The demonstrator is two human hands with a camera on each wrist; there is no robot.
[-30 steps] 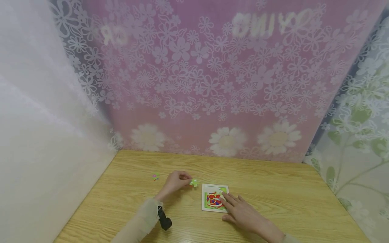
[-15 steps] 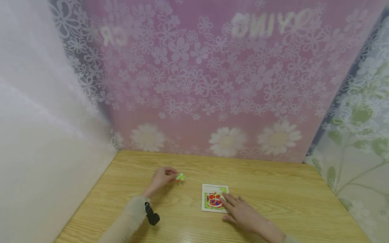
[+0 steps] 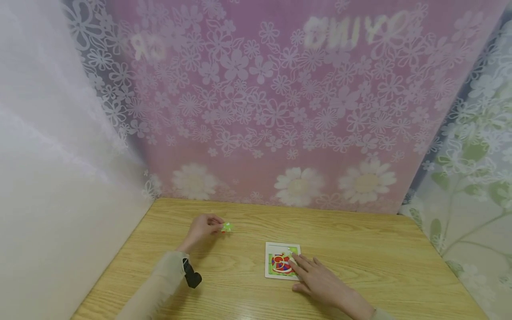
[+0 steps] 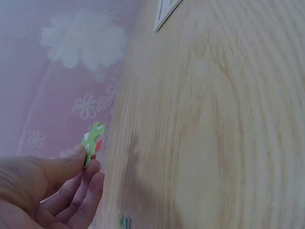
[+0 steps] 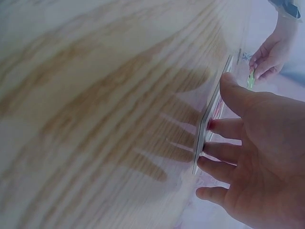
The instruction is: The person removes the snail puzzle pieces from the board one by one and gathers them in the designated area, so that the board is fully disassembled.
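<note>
Puzzle piece (image 4: 93,139), green with white and a bit of red, sits pinched by one side between the thumb and fingers of the left hand (image 3: 201,228), towards the far left corner of the tabletop (image 3: 360,249). It seems held clear of the wood, and most of it sticks out beyond the fingertips, so a twist or a loosened thumb could let it flip or drop.

Below that hand, at the bottom border of the left wrist view, a second small piece (image 4: 123,222), green and blue, lies on the tabletop, partly cut off; the lower fingers could knock it towards the far edge if they dip.

Well apart, midway between the tabletop's left and right edges, lies the puzzle board (image 3: 267,262), white-rimmed with a red and blue picture and a pale stretch along its far side. The right hand (image 3: 320,279) grasps nothing: its fingers are spread and straight, resting over the board's right side. Sideways pressure there could make the board slide, or shift whatever is seated under the fingertips.

A black device (image 3: 193,278) hangs at the left wrist, and a floral curtain (image 3: 240,111) rises behind the far edge.
</note>
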